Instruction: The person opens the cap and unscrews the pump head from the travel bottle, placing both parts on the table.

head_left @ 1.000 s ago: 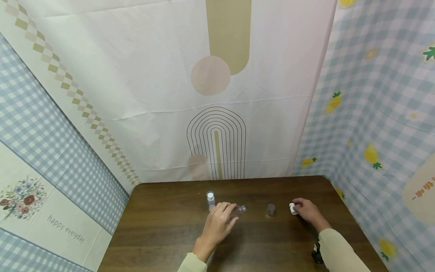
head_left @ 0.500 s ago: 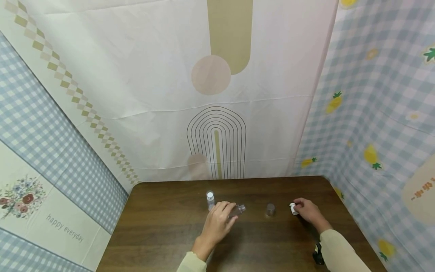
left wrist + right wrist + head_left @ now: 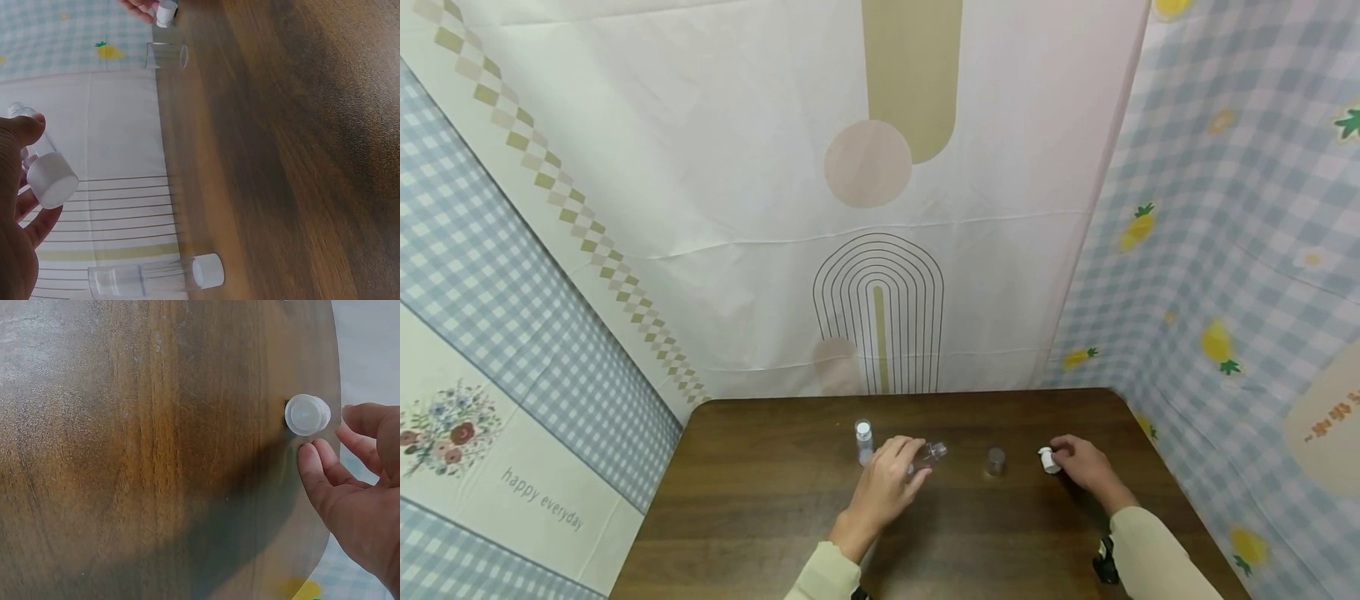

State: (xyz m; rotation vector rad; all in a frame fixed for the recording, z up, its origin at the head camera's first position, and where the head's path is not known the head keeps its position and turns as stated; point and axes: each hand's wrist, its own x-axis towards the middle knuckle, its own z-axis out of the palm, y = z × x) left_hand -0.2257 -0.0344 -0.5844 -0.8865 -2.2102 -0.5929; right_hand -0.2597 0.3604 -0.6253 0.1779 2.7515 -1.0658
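Observation:
My left hand [image 3: 887, 479] grips a small clear bottle [image 3: 45, 145], its narrow neck pointing away to the right and its white base showing in the left wrist view. Another clear bottle [image 3: 865, 448] with a white end stands just left of that hand. Towards the right of the table is a small white cap-like piece [image 3: 307, 415], possibly a pump head. My right hand [image 3: 1086, 468] is right beside it. In the right wrist view, thumb and fingers are spread around this piece, and a narrow gap shows between them and it.
A clear cylindrical cover [image 3: 996, 462] stands on the brown wooden table [image 3: 985, 542] between the hands. A white printed cloth [image 3: 737, 208] hangs behind the table's far edge. Checked cloths hang at both sides.
My left hand has raised the bottle slightly, its neck moving a little up and right. My right hand has shifted very slightly right, and more of the white piece shows beside its fingers.

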